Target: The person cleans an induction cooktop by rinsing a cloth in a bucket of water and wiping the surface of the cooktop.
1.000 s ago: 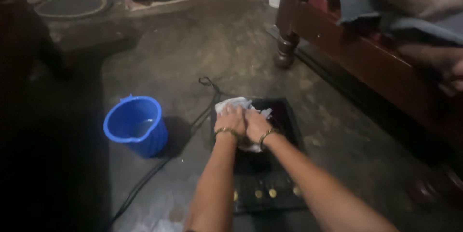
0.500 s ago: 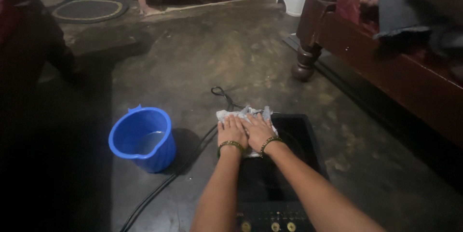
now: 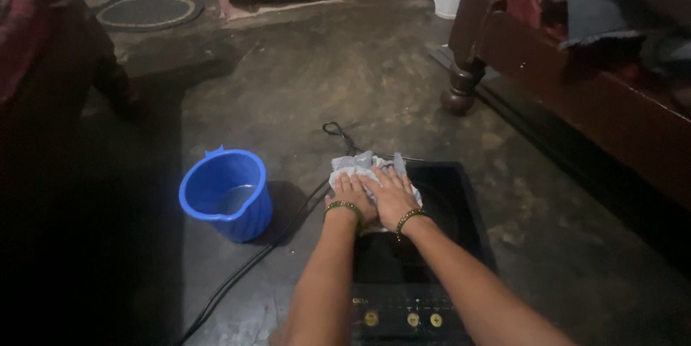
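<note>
Both hands press flat on a pale grey cloth point(image 3: 368, 173) lying on the far left corner of a black induction cooker point(image 3: 425, 245) that sits on the concrete floor point(image 3: 345, 80). The left hand point(image 3: 353, 195) and the right hand point(image 3: 392, 198) lie side by side, fingers spread over the cloth, neither grip pinching it. Left of the cooker stands a blue bucket point(image 3: 227, 202) holding water, and a black cable point(image 3: 266, 252) runs between them. A likely risk: a soaked cloth could drip toward the cooker's controls or the cable, and a sideways elbow could tip the bucket.
</note>
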